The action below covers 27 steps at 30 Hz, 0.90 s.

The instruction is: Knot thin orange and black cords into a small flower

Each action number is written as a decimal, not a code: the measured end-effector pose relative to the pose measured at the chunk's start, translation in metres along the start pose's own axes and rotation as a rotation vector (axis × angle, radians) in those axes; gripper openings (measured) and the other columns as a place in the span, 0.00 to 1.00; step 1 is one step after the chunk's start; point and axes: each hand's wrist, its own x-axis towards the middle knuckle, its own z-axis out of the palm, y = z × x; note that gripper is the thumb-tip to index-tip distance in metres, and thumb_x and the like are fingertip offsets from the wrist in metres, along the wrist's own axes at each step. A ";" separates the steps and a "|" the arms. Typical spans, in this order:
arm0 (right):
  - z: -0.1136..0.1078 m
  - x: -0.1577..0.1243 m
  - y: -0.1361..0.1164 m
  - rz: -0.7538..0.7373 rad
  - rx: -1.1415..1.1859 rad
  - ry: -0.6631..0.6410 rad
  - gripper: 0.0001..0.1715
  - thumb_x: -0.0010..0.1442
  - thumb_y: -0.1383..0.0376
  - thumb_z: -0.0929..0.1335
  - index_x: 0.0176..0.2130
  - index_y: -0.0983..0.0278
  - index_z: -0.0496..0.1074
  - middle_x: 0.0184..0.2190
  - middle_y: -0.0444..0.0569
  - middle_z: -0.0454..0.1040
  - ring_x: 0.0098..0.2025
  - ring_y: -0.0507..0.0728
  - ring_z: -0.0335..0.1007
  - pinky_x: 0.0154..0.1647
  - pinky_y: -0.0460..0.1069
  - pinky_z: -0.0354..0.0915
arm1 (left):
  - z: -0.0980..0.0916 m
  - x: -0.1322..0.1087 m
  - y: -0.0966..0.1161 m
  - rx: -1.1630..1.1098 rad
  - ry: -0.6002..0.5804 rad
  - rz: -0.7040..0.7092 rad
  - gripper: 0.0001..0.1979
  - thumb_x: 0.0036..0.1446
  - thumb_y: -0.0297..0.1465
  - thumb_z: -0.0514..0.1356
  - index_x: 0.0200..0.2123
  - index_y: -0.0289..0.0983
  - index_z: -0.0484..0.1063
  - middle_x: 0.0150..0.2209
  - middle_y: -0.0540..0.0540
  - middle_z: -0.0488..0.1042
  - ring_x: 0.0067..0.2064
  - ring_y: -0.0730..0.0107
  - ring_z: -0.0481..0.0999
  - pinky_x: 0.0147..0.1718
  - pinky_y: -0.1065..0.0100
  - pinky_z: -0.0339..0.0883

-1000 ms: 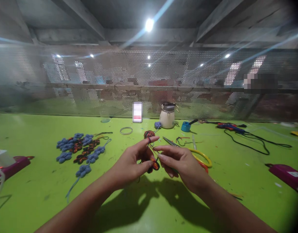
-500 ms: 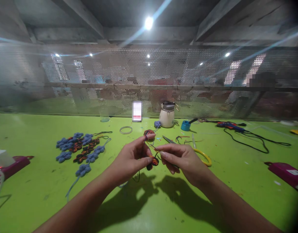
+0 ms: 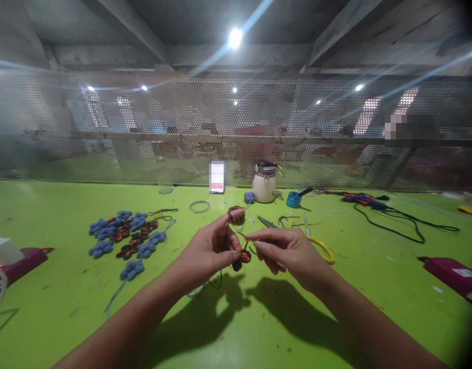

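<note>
My left hand pinches a small black-and-orange crocheted flower between thumb and fingers. Dark yarn loops over its raised index finger and hangs below the hand. My right hand is closed on a thin crochet hook, mostly hidden by the fingers, with its tip at the yarn just above the flower. Behind the left fingertips lies a ball of black-and-orange yarn. Scissors with a yellow handle lie partly behind my right hand.
Blue crocheted flowers and dark orange ones lie at left. Toward the back stand a phone, a white jar and a blue pot. A corded glue gun and maroon power strips flank the green table.
The hands hold nearly the same place. The flower has turned slightly in my left fingers, and the hook and yarn between the hands have shifted a little.
</note>
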 end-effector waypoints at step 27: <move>-0.010 -0.002 -0.012 -0.028 -0.169 -0.061 0.14 0.52 0.66 0.68 0.39 0.66 0.78 0.18 0.41 0.64 0.16 0.46 0.58 0.16 0.44 0.54 | -0.004 0.003 -0.001 0.041 0.041 -0.041 0.33 0.48 0.24 0.62 0.58 0.31 0.57 0.29 0.51 0.67 0.30 0.73 0.68 0.32 0.66 0.61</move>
